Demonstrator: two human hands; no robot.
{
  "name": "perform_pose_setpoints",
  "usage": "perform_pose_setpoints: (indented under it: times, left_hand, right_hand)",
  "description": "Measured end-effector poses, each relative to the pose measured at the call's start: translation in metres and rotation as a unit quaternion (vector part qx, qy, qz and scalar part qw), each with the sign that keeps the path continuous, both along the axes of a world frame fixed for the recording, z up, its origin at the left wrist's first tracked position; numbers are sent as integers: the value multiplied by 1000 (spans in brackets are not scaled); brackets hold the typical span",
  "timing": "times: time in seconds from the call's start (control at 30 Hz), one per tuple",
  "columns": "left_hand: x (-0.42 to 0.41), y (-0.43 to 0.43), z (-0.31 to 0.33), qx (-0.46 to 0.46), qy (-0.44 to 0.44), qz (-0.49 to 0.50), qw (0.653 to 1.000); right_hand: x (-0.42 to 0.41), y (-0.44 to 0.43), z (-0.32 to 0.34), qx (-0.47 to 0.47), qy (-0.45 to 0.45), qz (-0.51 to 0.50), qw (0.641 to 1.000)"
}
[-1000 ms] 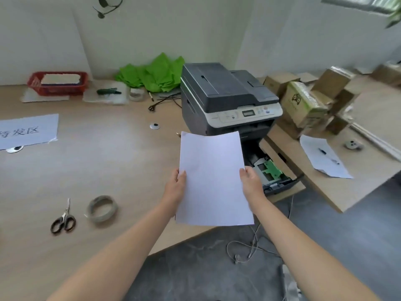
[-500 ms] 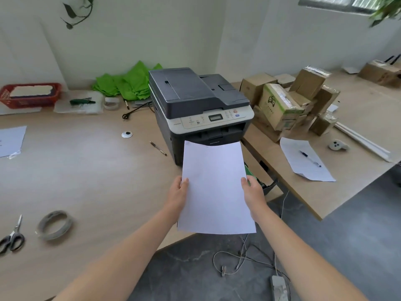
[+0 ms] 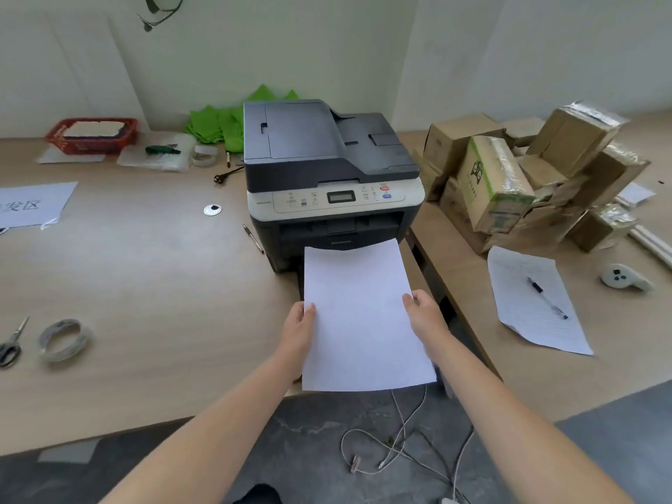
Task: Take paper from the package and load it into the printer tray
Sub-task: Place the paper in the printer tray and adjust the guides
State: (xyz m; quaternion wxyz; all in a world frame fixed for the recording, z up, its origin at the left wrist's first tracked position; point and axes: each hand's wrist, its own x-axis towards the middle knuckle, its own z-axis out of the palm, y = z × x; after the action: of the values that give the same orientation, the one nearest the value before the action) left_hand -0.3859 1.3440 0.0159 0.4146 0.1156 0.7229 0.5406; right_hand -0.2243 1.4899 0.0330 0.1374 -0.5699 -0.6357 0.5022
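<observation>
Light wood desk against a white wall, grey floor with loose cables below. Since the earlier frame the printer sits more centred and the scissors have slid further into view at 9 o'clock. A sheet at 10 o'clock shows "发区". Left hand and right hand each pinch an edge of the paper, held right in front of the printer's lower front, at 12 o'clock from the hands.
</observation>
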Motion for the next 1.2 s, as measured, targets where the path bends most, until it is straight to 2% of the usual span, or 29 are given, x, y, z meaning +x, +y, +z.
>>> perform_pose_setpoints:
  times: [0.17,0.3,0.43,0.73,0.93,1.07,1.2]
  left_hand:
    - [-2,13,-23,-31,-13,20,999]
    - [-21,34,-37,-57,-20,-2,998]
    - [-34,54,-54,-86,-45,-38,995]
    - [-46,56,-77,-141,-97,-11,985]
    - [-38,65,-76,-141,-75,-12,987]
    - [-42,85,-66,-112,-33,32,993]
    - [-54,105,-61,-128,12,58,990]
  right_hand:
    - [-10,21,-20,-29,-27,28,999]
    - [-21,39,-36,-55,-27,-2,998]
    - [-25,59,-52,-76,-62,-19,995]
    - [-46,78,-85,-167,-60,-18,984]
    - [-43,86,-84,-162,-35,-20,986]
    - [-59,101,-86,-155,-7,-27,988]
    - [-78,114,-90,-151,10,-36,988]
